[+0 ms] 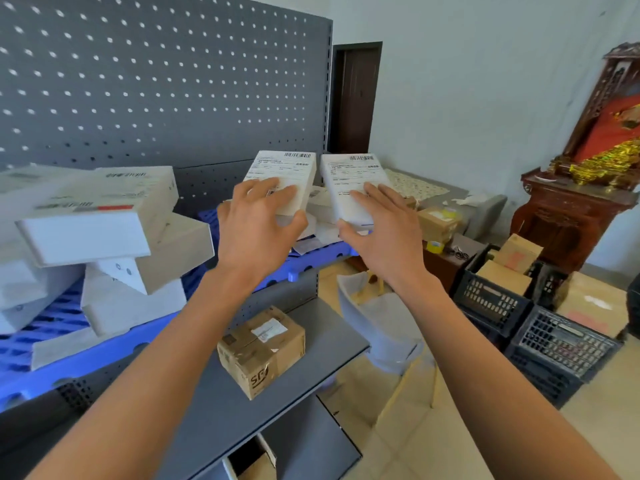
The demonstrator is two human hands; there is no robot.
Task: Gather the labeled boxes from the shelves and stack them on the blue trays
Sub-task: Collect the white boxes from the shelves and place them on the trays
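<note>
White pile [104,237]: at least five white boxes heaped crookedly on the blue tray [69,368] at far left; the top ones carry labels with barcodes and a red stripe, the print too blurred to read.
Blue tray: slatted plastic, lying along the upper shelf under the pile and running right beneath both hands.
Left hand [258,226]: fingers spread over the label and thumb under the near end of the left box [282,178], gripping it above the tray.
Left box: white, flat, tilted up; its shipping label shows a barcode along the top edge, the small text unreadable.
Right box [353,183]: the same kind, just beside the left box, with one barcode label, also unreadable.
Right hand [381,233]: fingers laid on the label and thumb at the near edge, holding the right box.
Brown carton [261,351]: one, on the grey shelf [225,410] below the tray, printed "SF" on its side, with a white label on top.
Crates [526,320]: two black mesh ones on the floor at right, with brown cartons in and around them.
</note>
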